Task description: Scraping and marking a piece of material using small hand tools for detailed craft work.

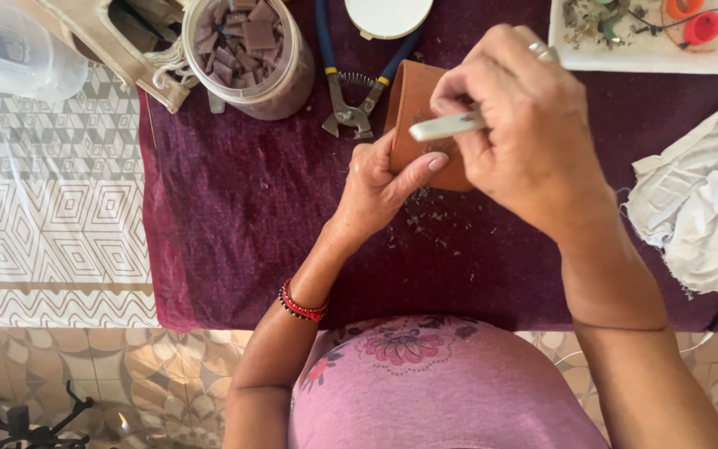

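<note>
Maroon cloth [234, 208] covers table, patterned mat at left. Left hand [380, 187] clamps brown tile [413, 104] from below-left, thumb across its lower edge. Tile stands at cloth centre, long axis running away from body. Right hand [525, 125] closed on white tool [446, 126], tip pointing left across tile face. Pliers [351, 104] just beyond.

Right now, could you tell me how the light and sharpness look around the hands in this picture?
Head view: soft, even daylight, no glare. The left hand holding the brown piece is sharp; the right hand with the pale tool is slightly soft. The white cloth is bright, and the clear container is hazy at top left.
</note>
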